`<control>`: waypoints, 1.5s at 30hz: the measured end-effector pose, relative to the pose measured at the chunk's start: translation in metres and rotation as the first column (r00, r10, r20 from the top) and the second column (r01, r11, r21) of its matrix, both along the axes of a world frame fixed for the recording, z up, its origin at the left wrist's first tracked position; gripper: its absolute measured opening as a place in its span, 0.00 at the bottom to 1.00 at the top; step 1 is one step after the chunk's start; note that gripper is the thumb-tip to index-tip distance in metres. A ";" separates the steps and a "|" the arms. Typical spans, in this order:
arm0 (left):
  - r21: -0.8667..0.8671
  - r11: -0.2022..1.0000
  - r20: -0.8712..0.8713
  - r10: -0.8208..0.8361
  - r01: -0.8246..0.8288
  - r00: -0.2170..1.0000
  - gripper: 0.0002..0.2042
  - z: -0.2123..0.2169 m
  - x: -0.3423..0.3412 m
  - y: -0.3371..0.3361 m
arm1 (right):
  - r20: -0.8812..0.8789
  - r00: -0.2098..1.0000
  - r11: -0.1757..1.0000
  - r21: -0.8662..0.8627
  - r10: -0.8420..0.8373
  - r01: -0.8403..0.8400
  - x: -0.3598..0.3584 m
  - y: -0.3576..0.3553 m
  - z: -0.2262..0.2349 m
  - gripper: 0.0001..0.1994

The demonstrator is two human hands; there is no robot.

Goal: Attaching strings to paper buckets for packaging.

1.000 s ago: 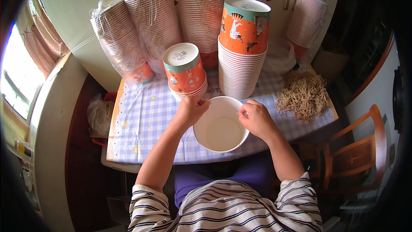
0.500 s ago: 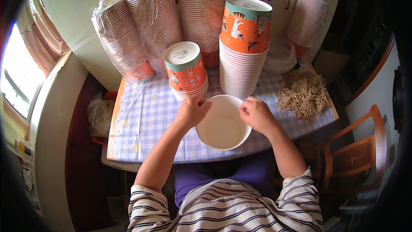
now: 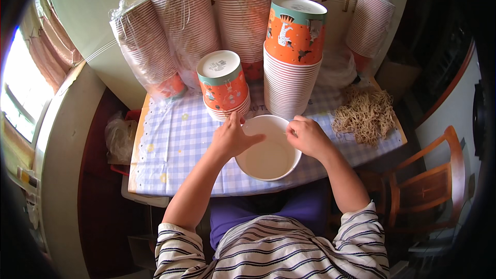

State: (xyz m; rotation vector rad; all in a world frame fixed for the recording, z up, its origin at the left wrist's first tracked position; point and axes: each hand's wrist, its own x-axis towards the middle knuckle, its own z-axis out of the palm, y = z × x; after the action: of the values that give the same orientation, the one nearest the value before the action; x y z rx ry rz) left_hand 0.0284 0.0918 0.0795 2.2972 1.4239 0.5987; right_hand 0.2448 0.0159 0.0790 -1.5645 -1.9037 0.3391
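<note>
Table with a blue-and-white checked cloth (image 3: pixel 175 144), spanning the middle of the scene, its near edge against the seated person in a striped top. Far side, against the wall: clear plastic sleeves of stacked striped paper cups (image 3: pixel 170 36), leaning in a row. Tall stack of white paper cups topped by an upturned orange printed cup (image 3: pixel 293 46), far centre-right; short stack of orange printed paper cups (image 3: pixel 223 85), bottom up, just left of it. Loose heap of tan rubber bands (image 3: pixel 366 116), right of the tall stack. Wooden chair (image 3: pixel 434 186), near right, off the table. White round paper cup (image 3: pixel 268 147), mouth up, at the near middle of the table, held between both hands. Left hand (image 3: pixel 231 138): fingers curled over the cup's left rim, grasping it. Right hand (image 3: pixel 308 136): closed on the far right rim, fingertips pinching at the edge.
</note>
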 end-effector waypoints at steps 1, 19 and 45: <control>0.000 1.000 0.000 -0.001 0.001 1.000 0.27 0.005 0.000 -0.001 | 0.000 1.000 1.000 0.000 -0.001 0.001 0.003 0.003 -0.002 0.02; -0.599 0.735 0.672 0.246 0.318 0.699 0.11 -0.016 -0.046 0.001 | -0.004 0.971 0.947 0.226 0.237 -0.230 -0.027 0.026 0.030 0.04; -0.385 0.908 0.477 0.044 0.163 0.878 0.12 -0.021 -0.050 0.012 | -0.019 0.993 0.992 -0.036 0.118 -0.119 -0.084 0.059 -0.006 0.05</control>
State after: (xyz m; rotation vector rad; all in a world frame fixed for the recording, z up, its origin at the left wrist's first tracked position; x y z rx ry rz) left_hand -0.0216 0.1039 0.0585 1.6981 1.1026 0.7034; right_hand 0.1607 0.0749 0.0730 -1.4705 -1.9922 0.4396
